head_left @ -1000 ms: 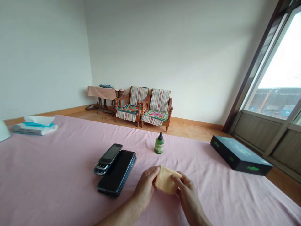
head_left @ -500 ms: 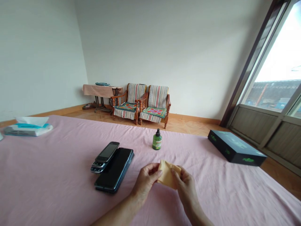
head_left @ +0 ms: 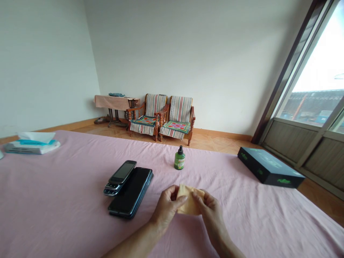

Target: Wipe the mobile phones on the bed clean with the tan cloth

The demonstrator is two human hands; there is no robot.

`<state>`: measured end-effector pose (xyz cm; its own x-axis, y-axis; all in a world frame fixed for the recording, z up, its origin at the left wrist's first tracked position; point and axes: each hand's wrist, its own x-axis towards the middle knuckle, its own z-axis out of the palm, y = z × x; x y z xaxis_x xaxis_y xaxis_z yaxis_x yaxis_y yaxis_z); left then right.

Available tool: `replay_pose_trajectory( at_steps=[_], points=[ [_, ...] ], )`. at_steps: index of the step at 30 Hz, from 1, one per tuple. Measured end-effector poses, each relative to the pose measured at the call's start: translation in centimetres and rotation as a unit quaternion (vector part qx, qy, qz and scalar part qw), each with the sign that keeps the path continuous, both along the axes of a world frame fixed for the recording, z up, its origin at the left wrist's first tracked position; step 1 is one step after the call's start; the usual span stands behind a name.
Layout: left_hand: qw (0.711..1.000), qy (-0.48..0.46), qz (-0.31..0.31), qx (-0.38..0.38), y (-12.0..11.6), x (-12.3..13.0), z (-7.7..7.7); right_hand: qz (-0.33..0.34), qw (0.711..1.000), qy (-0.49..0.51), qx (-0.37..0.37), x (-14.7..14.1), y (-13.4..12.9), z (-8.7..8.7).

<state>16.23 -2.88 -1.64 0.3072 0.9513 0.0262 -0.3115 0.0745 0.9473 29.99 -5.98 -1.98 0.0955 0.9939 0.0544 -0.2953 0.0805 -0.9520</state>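
Between my two hands is a small folded yellow cloth [head_left: 190,206], held above the pink sheet. My left hand [head_left: 168,205] pinches its left side, thumb on the front face. On the right side, my right hand [head_left: 211,208] grips it with the thumb pressed near the upper middle; the fingers of both hands are partly hidden behind it. Just beyond stands a green spray bottle [head_left: 180,160] with a black top, upright. Left of my hands lie stacked large dark phones [head_left: 131,193], and a smaller slider-type phone [head_left: 123,172] rests against their upper left side.
A pink sheet [head_left: 70,200] covers the surface. At the far left is a pack of tissues [head_left: 32,147], and a black box with green lettering [head_left: 268,168] lies at the right. Two wooden chairs [head_left: 176,123] and a cloth-covered sewing table [head_left: 114,103] stand beyond.
The cloth has shifted slightly left and turned more level in my hands. Both hands keep their hold. The phones and bottle stay in place.
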Motion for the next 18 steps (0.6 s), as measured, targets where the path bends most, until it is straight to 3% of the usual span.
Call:
replay_pose_trajectory(
  at_steps=[7, 14, 18],
  points=[
    [0.999, 0.038, -0.003, 0.024, -0.1, -0.1, 0.1, 0.013, 1.000, 0.004, 0.010, -0.3, -0.2, 0.0],
    [0.991, 0.093, 0.046, 0.089, -0.2, 0.2, -0.5, 0.063, 0.997, 0.037, -0.038, -0.4, -0.7, 0.5],
    [0.980, 0.145, 0.078, 0.111, -0.7, 0.0, -0.2, 0.031, 0.997, 0.023, -0.060, -0.3, -0.8, 1.1]
  ],
)
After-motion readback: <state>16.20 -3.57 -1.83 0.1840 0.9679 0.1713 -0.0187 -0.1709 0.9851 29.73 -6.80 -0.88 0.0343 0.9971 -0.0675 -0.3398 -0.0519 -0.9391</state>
